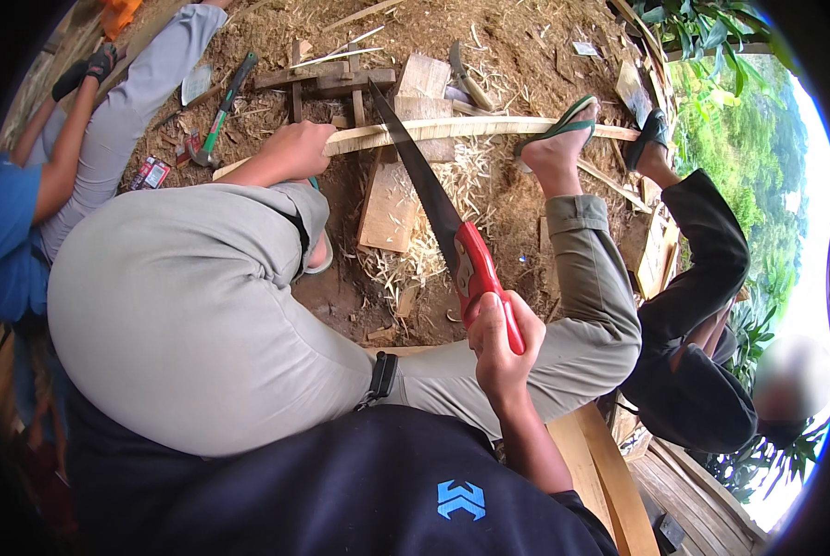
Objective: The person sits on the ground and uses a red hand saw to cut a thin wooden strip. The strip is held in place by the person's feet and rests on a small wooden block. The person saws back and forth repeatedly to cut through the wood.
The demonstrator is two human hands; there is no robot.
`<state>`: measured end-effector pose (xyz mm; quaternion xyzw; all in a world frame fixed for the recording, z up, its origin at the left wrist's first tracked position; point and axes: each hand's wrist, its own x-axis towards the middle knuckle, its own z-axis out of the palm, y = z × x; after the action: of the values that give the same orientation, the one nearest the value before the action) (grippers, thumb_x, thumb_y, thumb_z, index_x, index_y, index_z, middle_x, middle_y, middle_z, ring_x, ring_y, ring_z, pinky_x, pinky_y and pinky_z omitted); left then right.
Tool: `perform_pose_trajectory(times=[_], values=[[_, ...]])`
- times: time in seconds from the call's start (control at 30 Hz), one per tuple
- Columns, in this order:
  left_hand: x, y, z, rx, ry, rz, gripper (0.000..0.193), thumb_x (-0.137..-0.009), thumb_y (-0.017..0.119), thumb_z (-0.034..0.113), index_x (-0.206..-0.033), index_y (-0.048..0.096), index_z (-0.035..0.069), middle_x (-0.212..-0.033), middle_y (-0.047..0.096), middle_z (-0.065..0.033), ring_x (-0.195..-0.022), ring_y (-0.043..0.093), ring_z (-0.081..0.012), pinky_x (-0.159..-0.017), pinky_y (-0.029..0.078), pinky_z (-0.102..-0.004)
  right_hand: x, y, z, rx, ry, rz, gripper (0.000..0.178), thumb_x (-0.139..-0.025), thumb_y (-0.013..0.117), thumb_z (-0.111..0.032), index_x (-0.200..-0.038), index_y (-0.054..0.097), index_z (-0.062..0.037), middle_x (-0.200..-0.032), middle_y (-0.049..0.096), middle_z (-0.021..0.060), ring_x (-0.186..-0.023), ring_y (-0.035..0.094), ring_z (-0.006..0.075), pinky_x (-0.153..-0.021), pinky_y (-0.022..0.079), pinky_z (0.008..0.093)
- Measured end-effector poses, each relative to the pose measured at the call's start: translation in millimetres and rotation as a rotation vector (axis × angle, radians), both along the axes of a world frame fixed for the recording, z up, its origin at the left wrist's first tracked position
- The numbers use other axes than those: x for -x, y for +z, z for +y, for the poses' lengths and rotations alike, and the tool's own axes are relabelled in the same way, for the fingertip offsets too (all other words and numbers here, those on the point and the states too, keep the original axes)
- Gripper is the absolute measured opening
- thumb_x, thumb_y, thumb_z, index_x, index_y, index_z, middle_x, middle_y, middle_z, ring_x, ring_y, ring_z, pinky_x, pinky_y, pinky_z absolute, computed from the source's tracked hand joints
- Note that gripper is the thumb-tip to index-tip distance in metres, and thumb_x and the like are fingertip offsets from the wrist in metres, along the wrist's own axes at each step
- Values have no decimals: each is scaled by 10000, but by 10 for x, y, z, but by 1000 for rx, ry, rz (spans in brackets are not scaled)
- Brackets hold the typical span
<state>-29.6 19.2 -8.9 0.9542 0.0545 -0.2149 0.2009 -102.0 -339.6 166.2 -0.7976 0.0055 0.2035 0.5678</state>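
Note:
A long pale wooden strip [433, 130] runs across in front of me over wood blocks. Near its left part my left hand [299, 150] is closed around it. My right hand [506, 343] grips the red handle of a hand saw [426, 190]. The dark blade points away and to the left, its front part crossing the strip to the right of my left hand; I cannot tell whether the teeth touch the wood. My right foot in a green flip-flop [568, 130] is on the strip farther right.
A green-handled hammer [225, 111] and a curved blade with a wooden handle [470, 79] lie on the ground. Wood shavings [447, 213] surround a wooden block [392, 208]. A gloved person in blue [12, 222] sits left; another person in dark clothes [702, 250] sits right.

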Motion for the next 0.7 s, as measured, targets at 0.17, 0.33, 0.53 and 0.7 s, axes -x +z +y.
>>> perform_pose_trajectory(times=[0.17,0.33,0.53,0.7], values=[[7,-16,26,21,-4,-1,278,-788,627,96,-1052,690,38,-1015,729,-246,-962,707,-439,-851,556,-537,49,215,-158,36,8,37,303,-1038,604,-192,-809,630,5,-609,537,-18,-544,465,37,-499,349,241],[-39,-1,35,37,-27,1,269,-780,644,125,-1029,704,44,-995,731,-245,-946,710,-438,-849,556,-526,120,546,-290,76,-15,101,281,-1039,604,-194,-852,636,14,-610,534,-16,-543,452,33,-505,335,230],[-30,-14,40,53,21,30,243,-764,672,153,-975,729,48,-943,737,-237,-924,714,-437,-822,564,-528,-183,932,84,161,46,153,279,-1048,600,-175,-829,619,-4,-634,533,-30,-556,453,23,-501,325,220],[-40,-117,63,43,26,26,200,-759,663,153,-925,727,63,-940,729,-234,-917,703,-436,-820,557,-535,-391,510,443,84,27,114,288,-1058,606,-191,-836,626,-7,-640,546,-26,-552,460,19,-494,335,223]])
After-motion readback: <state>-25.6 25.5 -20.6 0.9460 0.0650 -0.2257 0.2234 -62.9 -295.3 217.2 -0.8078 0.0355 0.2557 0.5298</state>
